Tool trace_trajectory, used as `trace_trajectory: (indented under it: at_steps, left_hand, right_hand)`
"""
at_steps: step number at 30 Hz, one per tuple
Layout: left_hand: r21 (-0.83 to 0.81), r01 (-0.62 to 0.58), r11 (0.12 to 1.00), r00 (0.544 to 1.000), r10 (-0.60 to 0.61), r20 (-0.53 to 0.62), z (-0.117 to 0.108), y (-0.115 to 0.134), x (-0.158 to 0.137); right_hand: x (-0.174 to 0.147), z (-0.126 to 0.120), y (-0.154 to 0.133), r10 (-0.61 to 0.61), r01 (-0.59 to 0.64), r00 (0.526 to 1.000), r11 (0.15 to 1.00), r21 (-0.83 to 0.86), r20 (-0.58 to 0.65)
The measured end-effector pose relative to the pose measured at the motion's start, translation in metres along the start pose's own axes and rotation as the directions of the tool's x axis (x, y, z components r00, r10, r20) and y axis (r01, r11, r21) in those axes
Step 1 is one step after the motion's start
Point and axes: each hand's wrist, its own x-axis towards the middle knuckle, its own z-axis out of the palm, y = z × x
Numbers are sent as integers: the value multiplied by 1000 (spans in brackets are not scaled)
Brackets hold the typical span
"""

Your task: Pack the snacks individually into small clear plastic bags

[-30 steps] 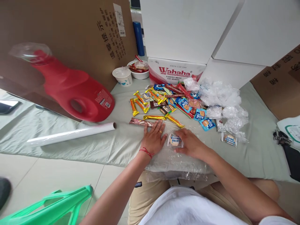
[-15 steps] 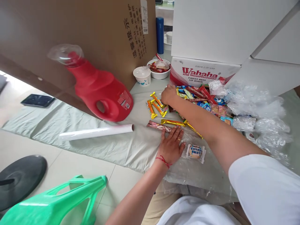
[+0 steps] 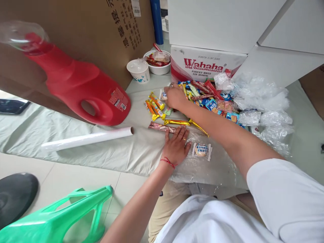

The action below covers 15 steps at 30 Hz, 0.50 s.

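My left hand lies flat, fingers spread, on clear plastic film, its fingertips over the end of a pink wrapped snack bar. A gold-yellow wrapped bar lies just beyond those fingers. To the hand's right rests a wrapped biscuit with blue lettering. My right hand is closed at the left edge of a heap of wrapped snacks. A small white-ended packet pokes out from its fingers, mostly hidden. Several yellow-orange wrapped bars lie to its left.
A red jug stands on the left by a brown carton. Nearer lies a white film roll. Behind are a paper cup, a snack bowl and a Wahaha box. Bubble-wrapped bundles sit right.
My right hand has shifted a little at the heap's edge, and a small white-ended packet now shows in its fingers. My left hand stays flat. The view has tilted and moved closer.
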Motion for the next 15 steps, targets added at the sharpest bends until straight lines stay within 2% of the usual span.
trace_trajectory:
  at_steps: [3, 6, 9, 11, 13, 15]
  left_hand:
    - [-22, 2, 1000, 1000, -2, -3, 1, 0, 0]
    - [-39, -2, 999, 1000, 1, -4, 2, -1, 1]
    - [-39, -2, 999, 1000, 1, -10, 1, 0, 1]
    - [-31, 2, 1000, 1000, -2, -4, 0, 0, 1]
    - [-16, 2, 1000, 1000, -2, 13, -1, 1, 2]
    - [7, -2, 1000, 1000, 2, 26, -2, 2, 2]
  right_hand:
    - [-54, -22, 9, 80, -59, 978, 992, 112, -194]
    - [-132, -35, 28, 78, -13, 963, 970, 244, -258]
    - [-214, -34, 43, 109, -16, 970, 920, 392, -216]
    - [-255, -26, 45, 127, -54, 982, 902, 428, -143]
    - [-280, -17, 38, 124, -90, 991, 908, 410, -58]
    - [-289, -10, 27, 106, -114, 993, 936, 333, 42]
